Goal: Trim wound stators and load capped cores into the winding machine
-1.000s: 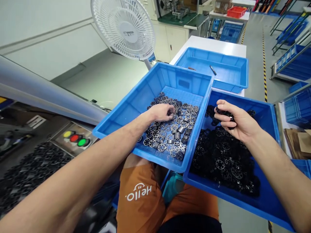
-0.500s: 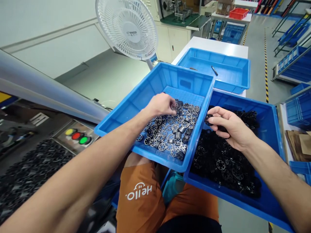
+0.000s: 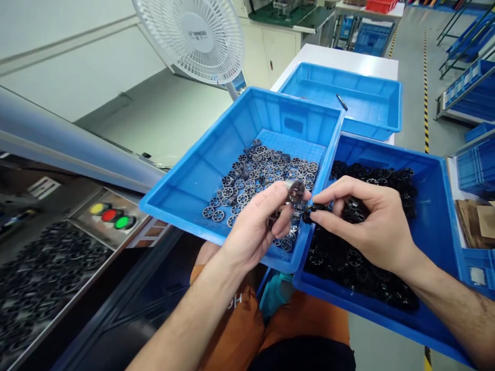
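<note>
My left hand (image 3: 260, 222) is closed on a small grey spoked wheel (image 3: 296, 191), held up between thumb and fingers. Something dark also shows under its curled fingers, too hidden to name. Just to the right, my right hand (image 3: 373, 224) pinches a black spoked wheel (image 3: 312, 211) at its fingertips, and another black wheel (image 3: 353, 210) sits in its palm. The two held wheels are close together above the shared edge of two blue bins. Many loose grey wheels (image 3: 218, 215) lie in the left bin (image 3: 181, 180); a heap of black wheels (image 3: 353, 256) fills much of the right bin (image 3: 435, 216).
Behind the bins, a shallow blue tray (image 3: 381, 105) rests on a white table (image 3: 309, 54) with a marker-like stick (image 3: 342, 102) at its edge. A white fan (image 3: 197, 33) stands at the back left. Coloured buttons (image 3: 112, 215) and many dark parts (image 3: 50, 268) are at the left.
My left hand has risen from the left bin and moved right with a grey wheel. My right hand has shifted slightly down and left, meeting it. The view has tilted slightly.
</note>
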Demonstrator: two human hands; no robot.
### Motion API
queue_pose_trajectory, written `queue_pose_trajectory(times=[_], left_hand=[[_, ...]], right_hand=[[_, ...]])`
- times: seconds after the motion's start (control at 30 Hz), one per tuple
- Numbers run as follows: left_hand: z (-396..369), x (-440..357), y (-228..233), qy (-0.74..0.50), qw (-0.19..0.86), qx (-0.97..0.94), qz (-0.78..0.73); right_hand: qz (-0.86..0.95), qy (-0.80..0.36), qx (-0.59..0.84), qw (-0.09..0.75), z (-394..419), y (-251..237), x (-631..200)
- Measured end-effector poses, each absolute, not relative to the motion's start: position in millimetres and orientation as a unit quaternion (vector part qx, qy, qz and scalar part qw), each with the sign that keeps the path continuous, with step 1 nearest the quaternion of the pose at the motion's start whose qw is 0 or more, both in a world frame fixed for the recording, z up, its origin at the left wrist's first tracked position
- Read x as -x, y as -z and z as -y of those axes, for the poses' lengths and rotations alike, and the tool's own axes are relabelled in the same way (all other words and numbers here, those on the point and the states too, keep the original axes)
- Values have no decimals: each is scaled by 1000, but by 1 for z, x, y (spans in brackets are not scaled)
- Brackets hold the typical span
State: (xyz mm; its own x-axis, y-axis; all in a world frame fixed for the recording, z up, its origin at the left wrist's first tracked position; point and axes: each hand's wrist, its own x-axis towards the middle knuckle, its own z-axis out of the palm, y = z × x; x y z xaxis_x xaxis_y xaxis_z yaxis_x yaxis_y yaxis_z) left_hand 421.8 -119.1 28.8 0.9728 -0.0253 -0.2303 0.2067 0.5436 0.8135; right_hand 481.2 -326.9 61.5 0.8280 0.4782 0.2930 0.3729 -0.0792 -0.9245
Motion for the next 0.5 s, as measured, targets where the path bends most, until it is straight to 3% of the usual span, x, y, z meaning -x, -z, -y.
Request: queue_pose_trajectory(times=[0.27, 0.5], left_hand=[[116, -417, -19, 89, 858, -503, -61], [117, -415, -20, 95, 864, -493, -49]], right_hand=[[341, 58, 743, 572, 329, -56, -483], [394, 79, 730, 553, 329, -53, -487]])
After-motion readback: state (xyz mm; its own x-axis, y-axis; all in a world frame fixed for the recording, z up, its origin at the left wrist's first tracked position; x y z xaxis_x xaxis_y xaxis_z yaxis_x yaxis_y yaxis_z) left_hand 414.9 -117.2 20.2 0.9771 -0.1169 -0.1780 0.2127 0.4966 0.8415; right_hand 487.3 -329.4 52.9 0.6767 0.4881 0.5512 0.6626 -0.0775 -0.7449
